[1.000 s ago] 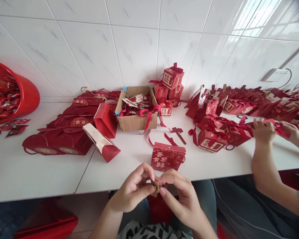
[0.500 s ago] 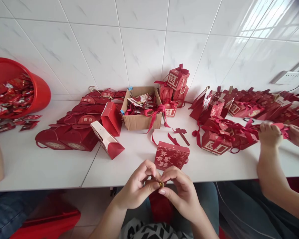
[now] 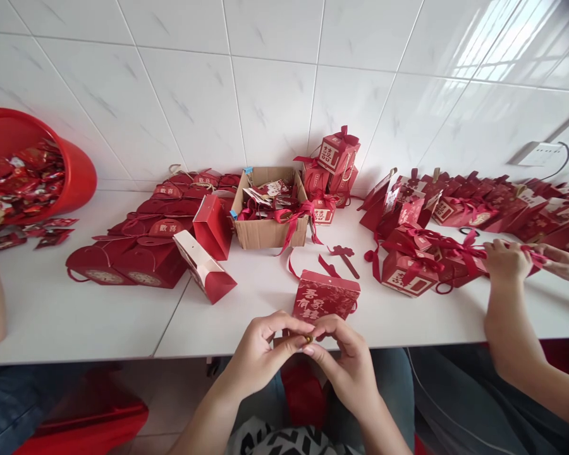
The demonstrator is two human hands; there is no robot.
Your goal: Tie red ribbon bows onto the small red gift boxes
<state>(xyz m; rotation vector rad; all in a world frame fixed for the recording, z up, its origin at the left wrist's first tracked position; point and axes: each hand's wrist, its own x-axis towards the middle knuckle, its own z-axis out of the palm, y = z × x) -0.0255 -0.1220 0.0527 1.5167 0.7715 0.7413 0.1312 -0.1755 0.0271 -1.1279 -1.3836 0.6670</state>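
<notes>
My left hand [image 3: 260, 354] and my right hand [image 3: 344, 360] meet at the table's front edge, fingers pinched together on a small gold-brown piece [image 3: 307, 339] between them. Just beyond my fingertips a red gift box with gold characters [image 3: 325, 297] lies flat on the white table [image 3: 76, 316]. A red ribbon tail and a red cut-out tag [image 3: 345, 256] lie behind that box.
An open cardboard box [image 3: 265, 230] holds ribbons and tags. Flat red boxes [image 3: 137, 253] are piled to its left, tied boxes [image 3: 334, 158] stacked behind. A red tub of sweets [image 3: 71, 164] is far left. Another person's hands [image 3: 507, 259] work on ribboned boxes at the right.
My hands have lifted slightly toward the table edge, still pinching the small piece. The other person's hands shifted a little among the boxes.
</notes>
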